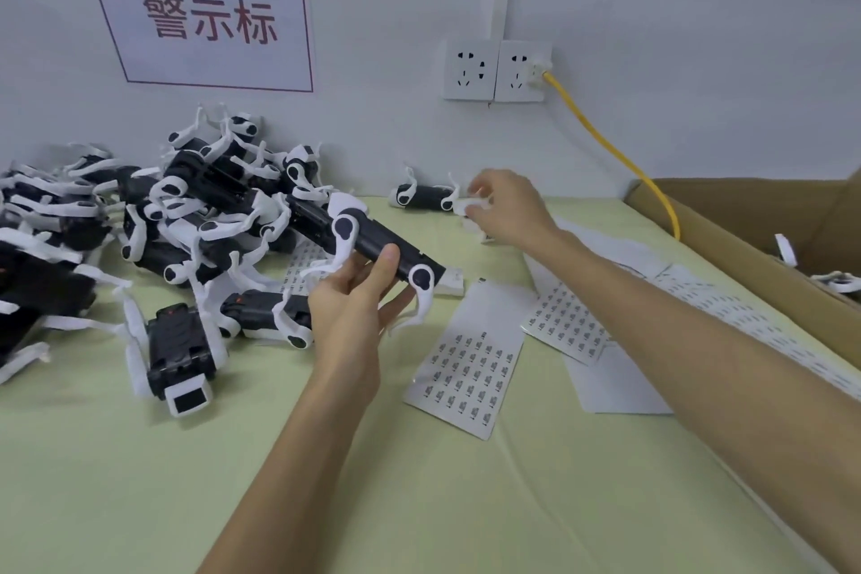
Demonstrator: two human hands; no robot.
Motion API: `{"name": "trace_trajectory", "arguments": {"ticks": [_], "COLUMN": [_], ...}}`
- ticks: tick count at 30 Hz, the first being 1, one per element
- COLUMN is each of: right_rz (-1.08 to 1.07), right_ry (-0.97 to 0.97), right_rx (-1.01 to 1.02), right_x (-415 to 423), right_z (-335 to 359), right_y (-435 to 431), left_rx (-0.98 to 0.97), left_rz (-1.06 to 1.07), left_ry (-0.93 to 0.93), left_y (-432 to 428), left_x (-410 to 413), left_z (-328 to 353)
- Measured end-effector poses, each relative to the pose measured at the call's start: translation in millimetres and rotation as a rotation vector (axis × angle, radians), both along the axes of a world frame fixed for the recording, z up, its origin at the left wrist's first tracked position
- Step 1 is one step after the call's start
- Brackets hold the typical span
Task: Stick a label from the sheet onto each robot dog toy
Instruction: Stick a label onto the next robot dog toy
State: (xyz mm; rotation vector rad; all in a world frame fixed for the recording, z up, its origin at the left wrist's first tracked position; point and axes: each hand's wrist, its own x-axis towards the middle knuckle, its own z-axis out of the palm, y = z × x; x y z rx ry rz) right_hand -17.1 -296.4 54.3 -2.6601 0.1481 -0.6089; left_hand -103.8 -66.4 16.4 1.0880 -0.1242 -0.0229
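My left hand [356, 294] grips a black-and-white robot dog toy [382, 247] by its body, holding it above the table with its legs hanging down. Farther back, my right hand [505, 210] reaches to a second robot dog toy [426, 196] lying near the wall, and its fingers close on that toy's white end. A label sheet [470, 368] with rows of small printed labels lies flat in front of my left hand. More label sheets [566, 326] lie under my right forearm.
A big pile of robot dog toys [153, 219] fills the table's left side. An open cardboard box [764, 242] stands at the right, with a toy's white parts inside. A yellow cable [619, 158] runs from the wall sockets [496, 70] towards the box. The table has a pale green cover [326, 480].
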Motion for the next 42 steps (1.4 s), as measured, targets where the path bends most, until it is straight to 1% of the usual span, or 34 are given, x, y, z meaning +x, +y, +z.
{"name": "trace_trajectory", "arguments": {"ticks": [1, 3, 4, 5, 6, 7, 9, 10, 13, 15, 17, 20, 24, 28, 32, 35, 39, 42], "right_rz": [0.152, 0.408, 0.474, 0.493, 0.469, 0.418, 0.268, 0.211, 0.144, 0.159, 0.208, 0.279, 0.403, 0.465, 0.451, 0.422, 0.36, 0.301], "right_ry": [0.044, 0.235, 0.348, 0.439, 0.467, 0.437, 0.297, 0.232, 0.1, 0.034, -0.021, -0.044, 0.054, -0.04, -0.112, -0.122, -0.138, -0.162], "right_rx": [0.118, 0.287, 0.364, 0.408, 0.394, 0.345, 0.255, 0.276, 0.5, 0.652, 0.737, 0.793, 0.802, 0.882, 0.953, 0.951, 0.94, 0.952], "right_x": [-6.1, -20.7, -24.8, -25.9, -23.2, -18.8, -9.7, -8.2, -16.7, -32.9, -54.3, -89.7, -122.0, -133.0, -135.6, -134.9, -132.8, -132.3], "right_z": [-0.7, -5.6, -10.1, -15.3, -18.6, -20.2, -18.7, -15.9, -5.2, 2.2, 6.3, 6.2, -11.2, -20.4, -19.7, -23.4, -27.2, -28.9], "right_y": [11.1, 31.2, 37.9, 40.9, 40.5, 38.4, 29.0, 25.4, 24.4, 33.9, 45.1, 61.5, 74.2, 77.5, 72.0, 69.2, 71.7, 72.7], "left_rx": [-0.005, -0.006, -0.006, -0.01, -0.005, 0.001, 0.006, 0.012, -0.027, -0.044, -0.069, -0.087, -0.139, -0.145, -0.044, 0.001, 0.064, 0.164], "left_rz": [0.002, -0.004, -0.007, -0.008, -0.002, -0.001, 0.007, 0.011, -0.009, -0.021, -0.056, -0.119, -0.215, -0.34, -0.438, -0.48, -0.46, -0.416], "left_ry": [-0.003, -0.012, -0.017, -0.021, -0.024, -0.017, -0.006, -0.011, -0.008, 0.007, 0.012, -0.002, -0.017, -0.066, -0.162, -0.206, -0.258, -0.293], "left_y": [-0.1, -0.3, -0.1, 0.1, 0.1, 0.4, 0.8, 0.9, 0.2, -0.5, 0.7, 2.4, 3.4, 3.5, 5.2, 3.6, -0.6, -6.6], "left_x": [-0.8, -3.2, -3.3, -3.4, -2.7, -2.9, -1.2, 0.3, 1.4, 2.2, 1.8, 0.1, -1.6, -3.3, -3.7, -6.3, -9.2, -11.8], "left_z": [0.0, 0.0, -0.6, -0.8, -1.1, -0.3, -1.3, -2.9, -4.0, -4.9, -4.6, -2.9, -2.4, -2.2, -2.1, -3.7, -5.8, -9.3]}}
